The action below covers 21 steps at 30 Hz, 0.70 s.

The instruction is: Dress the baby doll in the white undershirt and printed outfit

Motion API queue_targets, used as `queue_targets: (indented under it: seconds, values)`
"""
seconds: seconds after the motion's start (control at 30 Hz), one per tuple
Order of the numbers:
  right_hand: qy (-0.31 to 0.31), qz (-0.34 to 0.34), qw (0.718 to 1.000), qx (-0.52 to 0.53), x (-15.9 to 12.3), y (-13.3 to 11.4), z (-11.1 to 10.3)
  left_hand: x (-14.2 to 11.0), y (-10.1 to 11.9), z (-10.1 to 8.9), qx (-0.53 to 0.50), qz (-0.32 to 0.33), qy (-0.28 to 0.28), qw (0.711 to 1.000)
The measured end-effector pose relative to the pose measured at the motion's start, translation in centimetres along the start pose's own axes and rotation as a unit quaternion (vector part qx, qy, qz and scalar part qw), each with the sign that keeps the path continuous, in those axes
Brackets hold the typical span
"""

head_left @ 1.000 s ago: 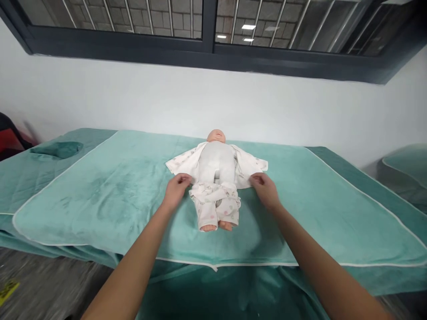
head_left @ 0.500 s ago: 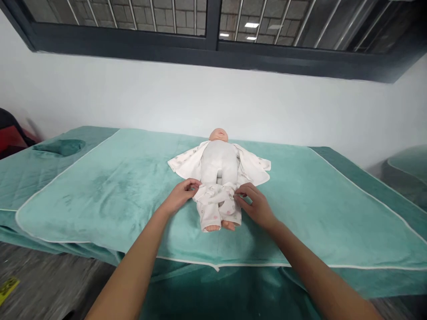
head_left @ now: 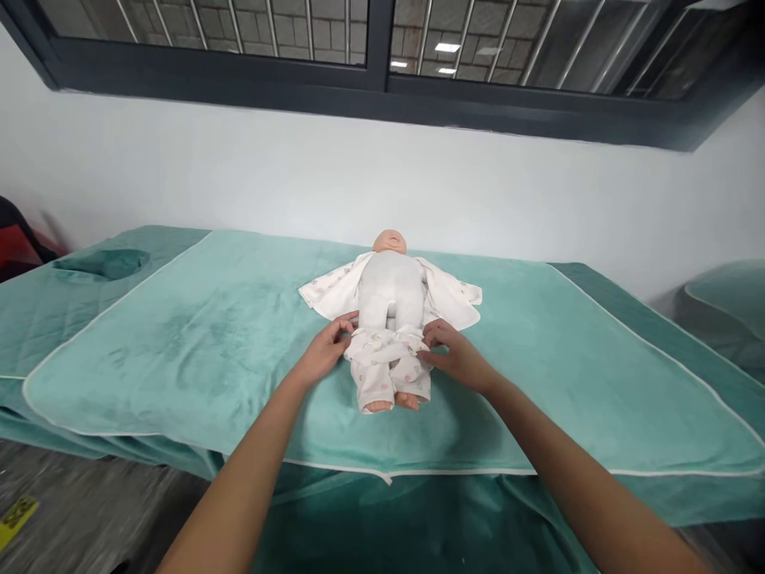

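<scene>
A baby doll (head_left: 390, 287) with a light grey cloth body lies on its back, head toward the wall. White patterned baby trousers (head_left: 376, 375) are bunched around its lower legs, and its bare feet show at the cuffs. My left hand (head_left: 327, 347) is at the left side of the trousers' waistband, fingers curled on the cloth. On the opposite side, my right hand (head_left: 457, 355) grips the waistband between thumb and fingers. A white patterned baby top (head_left: 448, 295) lies spread open beneath the doll, its sleeves out to both sides.
The doll rests on a green blanket (head_left: 209, 343) with pale piping, over a bed with a darker green cover (head_left: 418, 522). A face hole (head_left: 104, 263) is at the bed's left end. Behind stand a white wall (head_left: 239, 171) and a barred window (head_left: 376, 80).
My fingers have shifted slightly on the waistband: those of my left hand reach a little farther up and my right hand's fingers spread more. The trousers stay around the lower legs.
</scene>
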State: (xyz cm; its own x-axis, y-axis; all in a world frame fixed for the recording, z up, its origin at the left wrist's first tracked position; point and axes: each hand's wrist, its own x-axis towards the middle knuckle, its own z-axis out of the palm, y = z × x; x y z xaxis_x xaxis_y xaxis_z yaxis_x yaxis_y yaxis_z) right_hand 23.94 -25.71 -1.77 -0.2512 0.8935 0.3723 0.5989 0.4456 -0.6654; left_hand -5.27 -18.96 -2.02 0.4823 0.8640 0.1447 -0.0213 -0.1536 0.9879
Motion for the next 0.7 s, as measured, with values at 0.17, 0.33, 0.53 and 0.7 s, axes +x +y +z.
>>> queue_targets:
  seconds: [0.17,0.33,0.53,0.7]
  values:
    - [0.069,-0.043,0.995,-0.051,1.0,-0.2,0.4,-0.2,0.2,0.5,0.022,-0.009,0.025,0.999]
    - [0.166,0.013,0.985,-0.046,2.9,0.7,1.9,0.4,-0.5,0.6,0.025,-0.001,0.054,0.998]
    - [0.202,0.091,0.975,0.026,4.7,2.0,2.5,2.2,-1.6,1.4,0.02,0.05,0.113,0.992]
    - [0.205,0.134,0.97,0.004,6.3,2.3,0.9,4.6,-1.6,1.8,0.044,0.067,0.152,0.985]
